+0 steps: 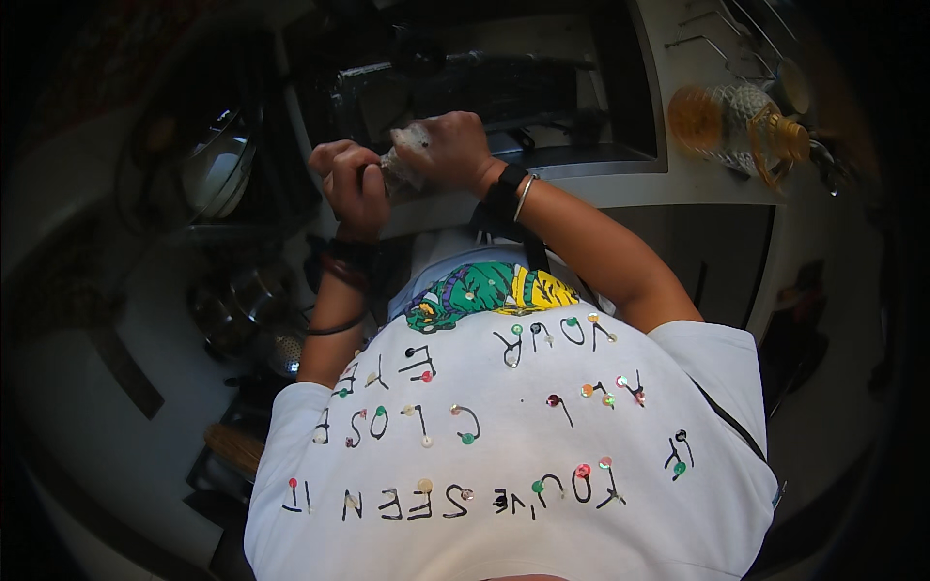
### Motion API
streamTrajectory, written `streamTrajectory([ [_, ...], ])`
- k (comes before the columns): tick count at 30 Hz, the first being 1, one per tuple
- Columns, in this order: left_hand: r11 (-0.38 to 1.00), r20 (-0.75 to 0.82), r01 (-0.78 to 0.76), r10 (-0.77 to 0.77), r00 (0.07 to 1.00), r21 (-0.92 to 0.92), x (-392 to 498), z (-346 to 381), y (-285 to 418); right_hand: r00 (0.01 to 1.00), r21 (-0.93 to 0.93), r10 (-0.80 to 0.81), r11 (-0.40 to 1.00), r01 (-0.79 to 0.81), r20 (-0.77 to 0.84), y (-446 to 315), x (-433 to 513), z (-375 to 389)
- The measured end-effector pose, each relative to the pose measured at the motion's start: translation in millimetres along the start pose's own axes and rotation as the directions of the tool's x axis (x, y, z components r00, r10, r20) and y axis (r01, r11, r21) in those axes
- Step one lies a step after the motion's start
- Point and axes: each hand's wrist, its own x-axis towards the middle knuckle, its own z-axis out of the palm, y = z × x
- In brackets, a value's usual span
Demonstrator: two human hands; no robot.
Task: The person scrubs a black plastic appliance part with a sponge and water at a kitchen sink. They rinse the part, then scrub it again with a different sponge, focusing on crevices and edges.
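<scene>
My left hand [352, 185] and my right hand [450, 152] are close together above the near edge of a sink [596, 167]. Stretched between them is a soapy, wrinkled scrubber or cloth [398, 173], with the fingers of both hands closed on it. White suds cover part of my right thumb and knuckles. Much of the scrubber is hidden inside my fists, so its exact kind cannot be told. Beyond the hands, the dark basin holds a wet, glossy flat panel or tray [472, 87].
On the right counter stands a patterned clear bottle [734, 127] with amber parts, near a metal wire rack [719, 47]. Glass or metal bowls [218, 174] are at the left. Metal pots [254, 294] and a perforated strainer [287, 354] sit lower down beside my left arm.
</scene>
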Motion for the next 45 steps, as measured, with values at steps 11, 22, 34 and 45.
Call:
streamTrajectory([
  [11,0.614,0.118,0.782,-0.773,0.624,-0.108,23,5,0,0.957,0.008,-0.277,0.960,0.279,-0.081,24,-42,20],
  [22,0.921,0.054,0.369,-0.377,0.924,0.122,18,19,25,0.986,-0.219,0.138,0.969,-0.116,0.091,116,-50,8],
  [34,0.950,0.069,0.248,-0.264,0.962,0.188,13,19,18,0.695,0.493,0.545,0.492,-0.718,0.469,100,-55,-36],
  [45,0.941,0.061,0.272,-0.289,0.955,0.204,4,14,14,0.664,0.681,0.589,0.244,-0.690,0.461,108,-63,-45],
])
